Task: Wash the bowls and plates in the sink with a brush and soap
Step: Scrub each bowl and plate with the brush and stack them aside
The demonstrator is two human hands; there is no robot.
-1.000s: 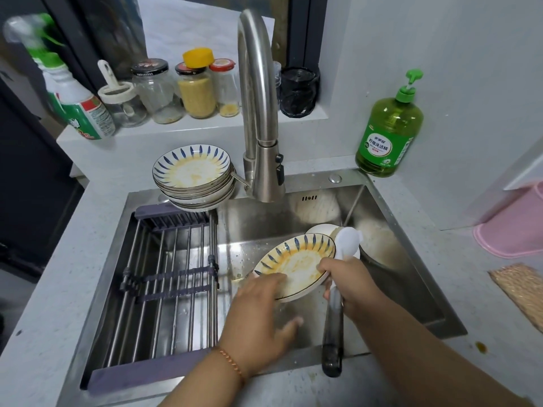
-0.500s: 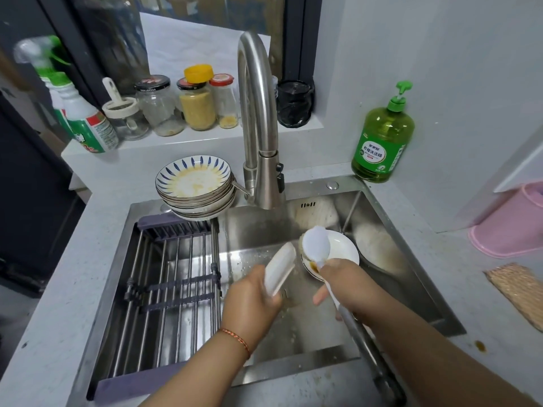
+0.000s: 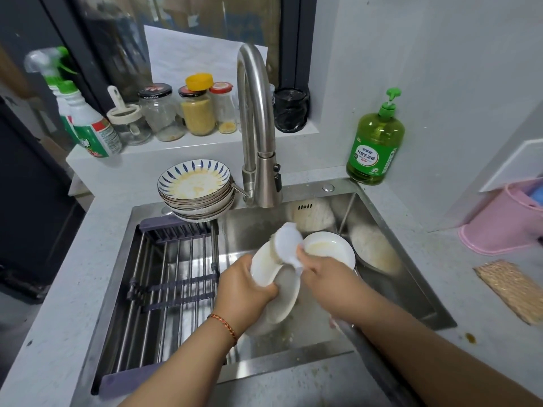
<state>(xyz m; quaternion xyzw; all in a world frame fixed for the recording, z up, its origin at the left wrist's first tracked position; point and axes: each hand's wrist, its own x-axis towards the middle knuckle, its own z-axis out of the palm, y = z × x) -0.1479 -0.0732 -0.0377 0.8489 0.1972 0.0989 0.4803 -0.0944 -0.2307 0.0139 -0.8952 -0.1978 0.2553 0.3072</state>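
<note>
Pale speckled countertop fills the lower frame, set with a stainless steel sink; grey walls meet at upper right, a dark-framed window behind. Roll-up drying rack of steel rods with purple end bars spans the sink's left half. Curved brushed-steel faucet rises at centre. Stack of plates at the sink's back left corner: round, blue-striped rims, the top one smeared yellow. Ledge, upper left: green-and-white spray bottle, partly blurred; several glass jars, one with yellow grains; a dark crinkled cup. Green translucent pump bottle of dish soap stands on the counter at the sink's back right corner. Pink plastic container, cut off at the right edge; woven mat below it. In the basin, centre frame: left hand grasps a white plate held tilted on edge, fingers curled round its rim, a red thread on the wrist. Right hand clenches a brush, its white rounded head against the plate's upper rim; the handle is mostly hidden beneath the hand. White bowl with yellowish residue rests in the basin just right of the brush. Pale soapy shapes on the basin's right wall are indistinct.
</note>
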